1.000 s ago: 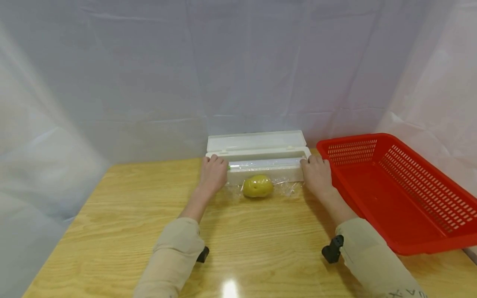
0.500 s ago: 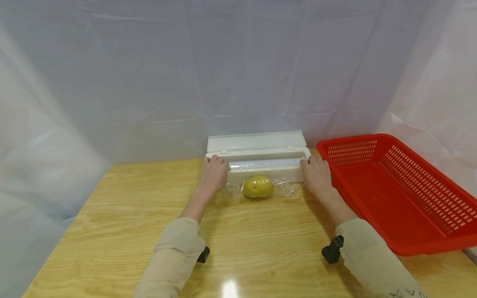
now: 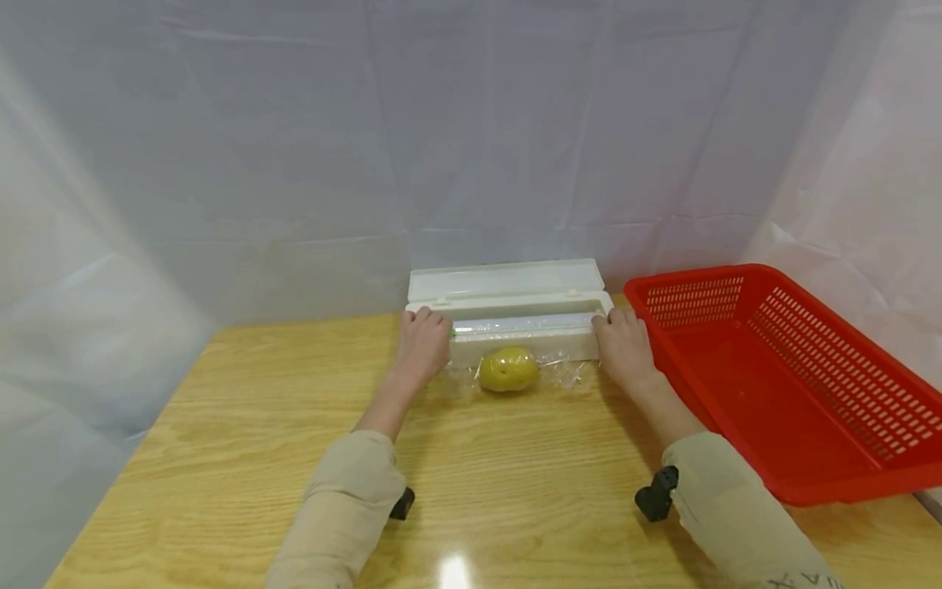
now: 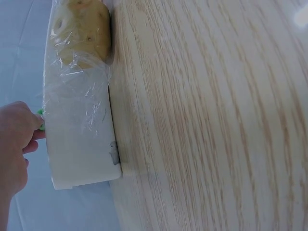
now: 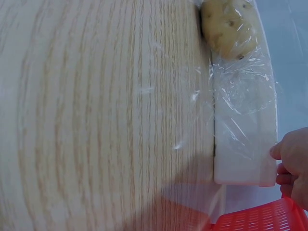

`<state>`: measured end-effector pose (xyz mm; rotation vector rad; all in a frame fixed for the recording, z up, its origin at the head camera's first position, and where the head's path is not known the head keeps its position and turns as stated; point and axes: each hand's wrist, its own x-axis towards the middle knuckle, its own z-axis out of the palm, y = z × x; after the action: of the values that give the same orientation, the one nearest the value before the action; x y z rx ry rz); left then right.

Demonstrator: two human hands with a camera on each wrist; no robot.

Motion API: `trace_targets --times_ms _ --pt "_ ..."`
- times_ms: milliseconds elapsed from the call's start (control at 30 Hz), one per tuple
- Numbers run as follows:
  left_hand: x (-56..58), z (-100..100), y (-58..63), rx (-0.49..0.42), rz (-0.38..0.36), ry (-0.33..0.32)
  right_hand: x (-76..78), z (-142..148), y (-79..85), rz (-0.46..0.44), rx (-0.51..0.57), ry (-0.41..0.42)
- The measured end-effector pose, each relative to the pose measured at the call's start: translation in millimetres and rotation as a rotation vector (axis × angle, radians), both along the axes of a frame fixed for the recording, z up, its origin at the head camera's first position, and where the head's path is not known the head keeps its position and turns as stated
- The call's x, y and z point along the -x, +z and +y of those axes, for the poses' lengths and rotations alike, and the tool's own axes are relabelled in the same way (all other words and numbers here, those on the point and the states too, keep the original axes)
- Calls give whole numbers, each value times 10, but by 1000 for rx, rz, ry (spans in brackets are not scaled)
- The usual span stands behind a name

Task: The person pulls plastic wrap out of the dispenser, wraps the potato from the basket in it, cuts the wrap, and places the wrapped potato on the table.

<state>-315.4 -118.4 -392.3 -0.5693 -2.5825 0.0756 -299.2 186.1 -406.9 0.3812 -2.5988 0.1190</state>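
Note:
A white cling film dispenser (image 3: 471,350) stands at the back of the table, its lid (image 3: 508,281) tipped back. Inside lies a film roll (image 3: 526,322). In front of the box sits a yellow potato (image 3: 509,370), covered by clear film (image 3: 567,373) that runs down the front wall. My left hand (image 3: 424,343) grips the box's left end, its thumb beside a small green piece (image 4: 42,120) at the rim in the left wrist view. The right hand (image 3: 625,342) holds the right end, thumb at the upper edge. Some fingertips are hidden behind the box wall.
A red perforated plastic basket (image 3: 736,360) stands on the right, close beside the right hand and forearm. White sheeting (image 3: 471,139) hangs behind the wooden table (image 3: 471,458) and along both sides. Black wrist cameras (image 3: 657,493) sit on the sleeves.

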Motion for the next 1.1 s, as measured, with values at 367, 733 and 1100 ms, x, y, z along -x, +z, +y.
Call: trace_targets --times_ms 367,733,1100 --pt "15 8 -14 -17 20 -12 5 -3 -12 38 8 8" --pt "-7 34 -3 -13 5 -9 -4 -13 -20 -1 21 -15" --pt "-2 51 1 -9 -7 -16 3 -2 -28 4 10 -11"
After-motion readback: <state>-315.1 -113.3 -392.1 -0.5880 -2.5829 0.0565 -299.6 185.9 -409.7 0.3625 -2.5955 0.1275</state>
